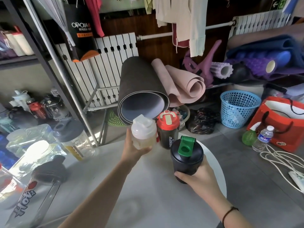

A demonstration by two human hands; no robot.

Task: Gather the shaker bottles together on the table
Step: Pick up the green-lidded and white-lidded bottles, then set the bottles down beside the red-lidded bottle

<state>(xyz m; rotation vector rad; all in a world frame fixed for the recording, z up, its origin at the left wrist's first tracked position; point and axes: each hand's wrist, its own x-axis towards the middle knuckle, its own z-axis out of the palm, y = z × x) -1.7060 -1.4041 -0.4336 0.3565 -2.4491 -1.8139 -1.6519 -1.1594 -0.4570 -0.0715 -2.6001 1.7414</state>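
My left hand (134, 149) grips a translucent white shaker bottle (143, 131) from the left, at the far edge of the round white table (148, 186). Right beside it stands a dark shaker with a red lid (167, 129). A black shaker with a green flip cap (186, 156) is held by my right hand (197, 179), whose fingers wrap its lower part, in front of and to the right of the red-lidded one. On the table's left are a clear shaker with a dark lid (74, 139) and a clear bottle with a black cap lying near me (37, 188).
Rolled yoga mats (141, 89) lean just behind the table. A blue basket (238, 109), an orange bag (283, 122), a water bottle (263, 138), a green spray bottle (249, 137) and white cables (279, 162) are on the floor at right. More bottles (41, 107) crowd the left.
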